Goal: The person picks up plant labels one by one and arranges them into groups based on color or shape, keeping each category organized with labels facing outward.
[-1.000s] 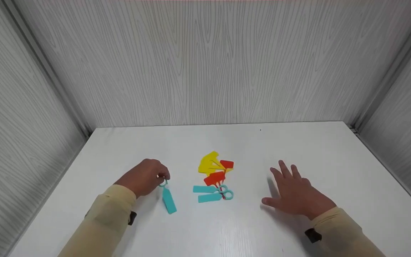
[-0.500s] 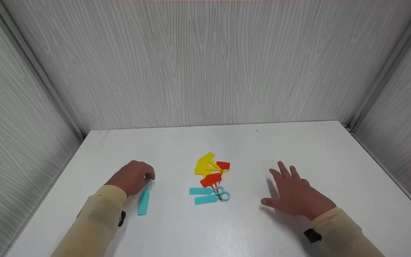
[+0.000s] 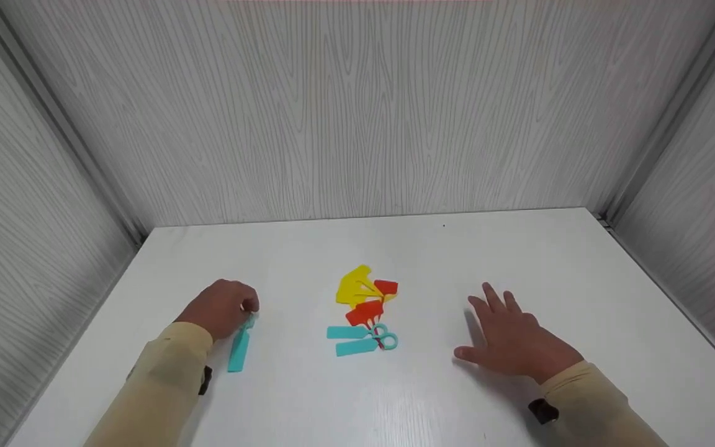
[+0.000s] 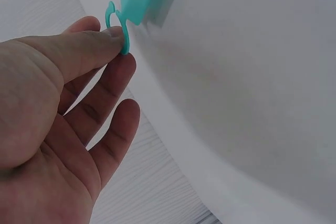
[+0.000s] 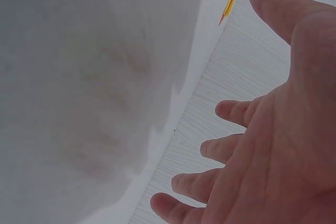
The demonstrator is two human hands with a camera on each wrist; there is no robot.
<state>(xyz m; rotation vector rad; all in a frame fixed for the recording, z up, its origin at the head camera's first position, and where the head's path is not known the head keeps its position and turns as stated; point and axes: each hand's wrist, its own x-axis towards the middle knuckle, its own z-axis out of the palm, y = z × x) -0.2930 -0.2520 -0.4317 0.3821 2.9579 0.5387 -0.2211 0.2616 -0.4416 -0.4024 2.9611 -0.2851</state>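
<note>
A flat teal plastic tag [image 3: 239,351] with a ring-shaped end lies toward the left of the white table. My left hand [image 3: 220,308] pinches its ring; the left wrist view shows the thumb against the teal ring [image 4: 125,43], the other fingers loosely bent. Right of that hand, a cluster holds two teal tags [image 3: 349,333], red tags [image 3: 368,309] and yellow tags [image 3: 352,287], partly overlapping. On the far side of the cluster, my right hand [image 3: 512,341] is spread low over the table, holding nothing. Its fingers [image 5: 228,148] look extended in the right wrist view.
The white tabletop [image 3: 395,403] is bounded by a grey wood-grain back panel [image 3: 357,112] and side panels at left [image 3: 35,205] and right [image 3: 692,205]. A small dark speck [image 3: 444,225] marks the table near the back.
My left hand has carried the teal tag leftward, away from the cluster, and the tag's slant has changed. The right hand stays about where it was.
</note>
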